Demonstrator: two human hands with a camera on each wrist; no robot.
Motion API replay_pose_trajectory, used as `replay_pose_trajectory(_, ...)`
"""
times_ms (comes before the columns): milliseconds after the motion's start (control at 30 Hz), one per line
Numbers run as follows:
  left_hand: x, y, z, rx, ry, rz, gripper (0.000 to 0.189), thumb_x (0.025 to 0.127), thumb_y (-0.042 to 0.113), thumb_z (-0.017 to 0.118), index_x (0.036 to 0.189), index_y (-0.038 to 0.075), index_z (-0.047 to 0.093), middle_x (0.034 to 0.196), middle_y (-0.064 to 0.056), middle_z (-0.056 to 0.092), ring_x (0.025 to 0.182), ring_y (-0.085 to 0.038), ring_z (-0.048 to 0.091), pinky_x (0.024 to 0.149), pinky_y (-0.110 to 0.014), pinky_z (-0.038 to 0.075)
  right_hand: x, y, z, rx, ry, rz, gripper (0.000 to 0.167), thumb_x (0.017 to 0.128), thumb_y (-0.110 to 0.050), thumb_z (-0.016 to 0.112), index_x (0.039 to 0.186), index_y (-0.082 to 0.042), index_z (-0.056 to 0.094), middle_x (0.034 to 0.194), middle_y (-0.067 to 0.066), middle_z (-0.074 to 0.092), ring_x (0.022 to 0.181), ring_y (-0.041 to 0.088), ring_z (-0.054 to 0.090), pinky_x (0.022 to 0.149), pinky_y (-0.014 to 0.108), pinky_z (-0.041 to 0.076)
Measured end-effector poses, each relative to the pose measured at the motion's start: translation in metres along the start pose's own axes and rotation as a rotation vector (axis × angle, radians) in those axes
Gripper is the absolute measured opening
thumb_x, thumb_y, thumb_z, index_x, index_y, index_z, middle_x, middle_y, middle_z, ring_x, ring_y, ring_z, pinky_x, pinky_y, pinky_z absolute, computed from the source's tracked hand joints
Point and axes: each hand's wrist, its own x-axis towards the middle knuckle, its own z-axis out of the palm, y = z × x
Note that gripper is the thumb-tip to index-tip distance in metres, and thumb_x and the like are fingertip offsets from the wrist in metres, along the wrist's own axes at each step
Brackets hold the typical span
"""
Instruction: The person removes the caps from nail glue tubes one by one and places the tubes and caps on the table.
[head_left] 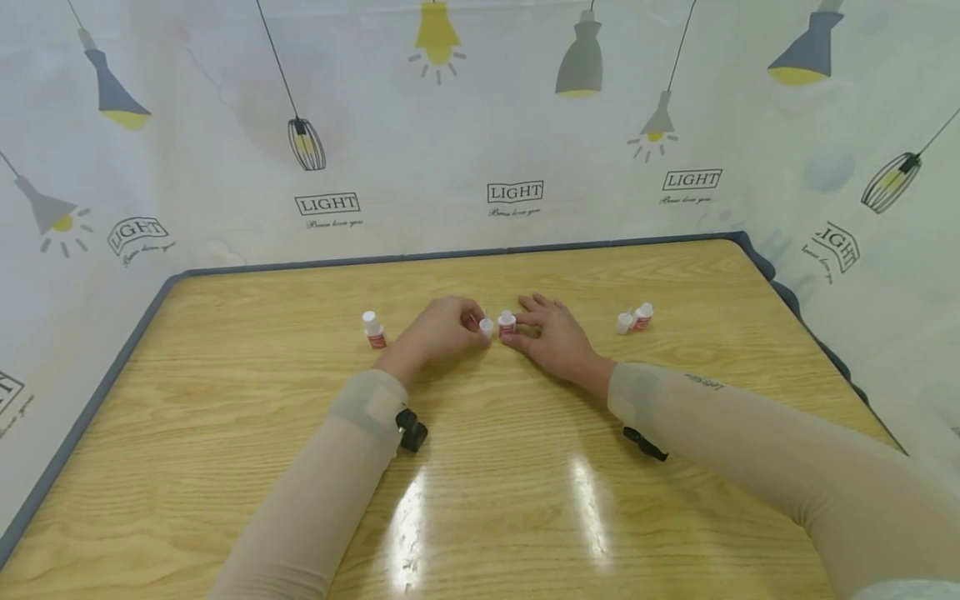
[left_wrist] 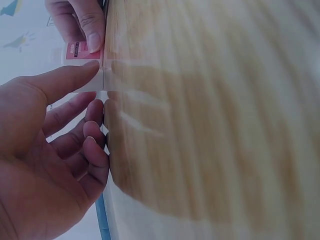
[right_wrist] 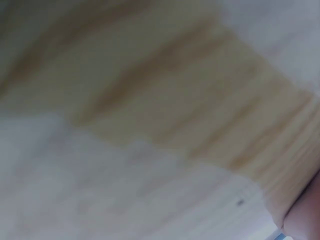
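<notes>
Close together near the middle of the table stand a small white container and a white-capped bottle with a red label. My left hand pinches the white container between thumb and fingers; in the left wrist view its other fingers curl loosely beside the table. My right hand holds the labelled bottle from the right, its thumb lying on the red label in the left wrist view. Only a blurred edge of skin shows in the right wrist view.
To the left stands another red-labelled white bottle. On the right, a small white container sits beside a further red-labelled bottle. The wooden table has a dark rim, with a lamp-patterned curtain behind it.
</notes>
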Motion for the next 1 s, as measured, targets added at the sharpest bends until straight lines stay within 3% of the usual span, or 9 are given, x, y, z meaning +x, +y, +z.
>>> replay_pose_trajectory(267,-0.0023,0.0016,0.0013,-0.015,-0.036,-0.028,0.025,0.098,0.024,0.076,0.119,0.013,0.07,0.107,-0.005,0.07,0.096,-0.022,0.062,0.087,-0.038,0.051,-0.0014,0.0019,0.0003,0.004,0.0,-0.013,0.046,0.1,-0.036,0.076,0.136,-0.007,0.072,0.168,0.018,0.042,0.162,0.041,0.028,0.134,0.061,0.013)
replay_pose_trajectory(500,-0.0051,0.0029,0.0011,-0.076,-0.069,-0.095,0.023,0.097,0.027,0.075,0.117,0.017,0.068,0.107,-0.005,0.065,0.095,-0.022,0.059,0.083,-0.038,0.05,-0.0018,0.0024,0.0004,0.005,-0.009,-0.007,0.048,0.101,-0.037,0.075,0.137,-0.007,0.071,0.169,0.018,0.041,0.163,0.041,0.027,0.134,0.06,0.012)
replay_pose_trajectory(1000,-0.0037,0.0023,0.0007,-0.116,-0.063,-0.109,0.021,0.098,0.027,0.076,0.114,0.019,0.067,0.11,-0.007,0.066,0.098,-0.024,0.06,0.085,-0.039,0.051,0.0014,0.0045,0.0018,0.041,0.008,-0.029,0.042,0.1,-0.036,0.076,0.132,-0.009,0.075,0.167,0.02,0.043,0.161,0.044,0.029,0.133,0.062,0.013)
